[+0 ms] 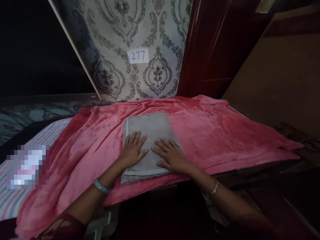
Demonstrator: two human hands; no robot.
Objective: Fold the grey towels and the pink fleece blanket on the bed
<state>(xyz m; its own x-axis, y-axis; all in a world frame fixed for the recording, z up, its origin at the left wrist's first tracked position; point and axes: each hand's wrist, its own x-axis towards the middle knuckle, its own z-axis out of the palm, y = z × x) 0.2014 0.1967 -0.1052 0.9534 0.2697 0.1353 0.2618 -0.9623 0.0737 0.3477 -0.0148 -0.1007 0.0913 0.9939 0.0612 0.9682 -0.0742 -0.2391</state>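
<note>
A grey folded cloth, towel-like (150, 130), lies on a pink plush blanket (205, 133). My left hand (132, 149) rests flat on the cloth's left side, fingers spread. On its right side lies my right hand (171, 155), also flat with the fingers apart. Neither hand grips anything. At the near edge, the cloth's layers show slightly out of line, the lower one sticking out at the left corner.
Behind the blanket stands a patterned wall with a paper label (138, 55) reading 277. A dark screen (42, 50) is at the left, a dark red panel (210, 43) and a cardboard box (280, 80) at the right. Striped fabric (56, 130) shows at the left.
</note>
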